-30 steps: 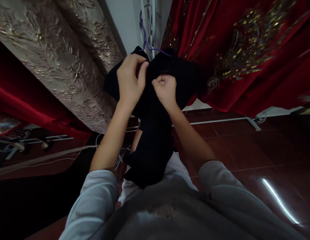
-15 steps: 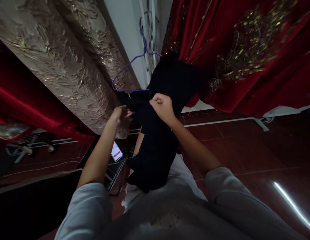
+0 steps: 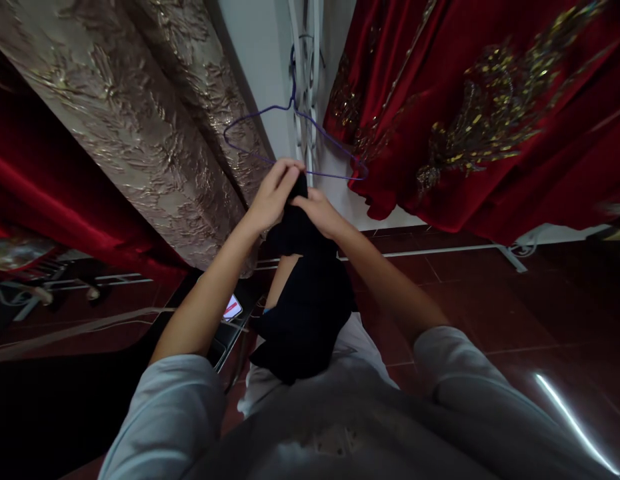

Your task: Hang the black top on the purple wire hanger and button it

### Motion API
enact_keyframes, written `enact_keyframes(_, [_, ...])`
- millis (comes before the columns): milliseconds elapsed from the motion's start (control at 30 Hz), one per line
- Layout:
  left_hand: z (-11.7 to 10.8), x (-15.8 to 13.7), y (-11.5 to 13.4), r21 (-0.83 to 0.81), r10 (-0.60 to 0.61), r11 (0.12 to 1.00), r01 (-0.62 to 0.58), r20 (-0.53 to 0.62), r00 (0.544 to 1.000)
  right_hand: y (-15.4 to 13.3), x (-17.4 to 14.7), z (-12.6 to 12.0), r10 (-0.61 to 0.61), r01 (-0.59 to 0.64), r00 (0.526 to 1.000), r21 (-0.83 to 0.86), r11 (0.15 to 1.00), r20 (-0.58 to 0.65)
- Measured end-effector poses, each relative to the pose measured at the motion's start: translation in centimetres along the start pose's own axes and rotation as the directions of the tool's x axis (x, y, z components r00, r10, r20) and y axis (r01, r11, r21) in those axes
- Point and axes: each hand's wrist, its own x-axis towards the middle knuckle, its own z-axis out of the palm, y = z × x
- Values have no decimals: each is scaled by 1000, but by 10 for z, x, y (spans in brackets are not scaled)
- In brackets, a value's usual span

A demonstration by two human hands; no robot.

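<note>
Likely a clothing shop or costume room: sequinned red cloth [image 3: 490, 180] and textured beige cloth [image 3: 135, 147] hang.

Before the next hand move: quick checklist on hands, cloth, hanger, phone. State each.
1. Left hand has cloth: ok, gripping its bunched upper end.
2. Right hand has cloth: ok, pinching it just beside the left.
3. Hanger shoulders bare: ok, wire shows on both sides.
4. Left fingers clear of hanger: cannot tell, they overlap the lower wire in this view.
5. Cloth smooth: not ok, bunched at the hands.
6. Phone fully visible: not ok, left forearm covers part.
</note>
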Motion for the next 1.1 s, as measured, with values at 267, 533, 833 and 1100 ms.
enact_keyframes(267, [-34, -40, -23, 16, -233, 968, 250, 426, 874, -60, 15, -41, -268, 254, 963, -282, 925, -13])
enact_keyframes(533, [-45, -57, -2, 15, -206, 972, 234, 536, 819, -74, 9, -28, -367, 351, 927, -167, 921, -73])
enact_keyframes(833, [-66, -70, -41, 674, -326, 700, -236, 596, 734, -86, 16, -62, -504, 399, 822, -365, 841, -265])
enact_keyframes(1100, [-161, -41, -65, 618, -208, 771, 156, 13, 978, -52, 41, -85, -322, 239, 905, -294, 925, -278])
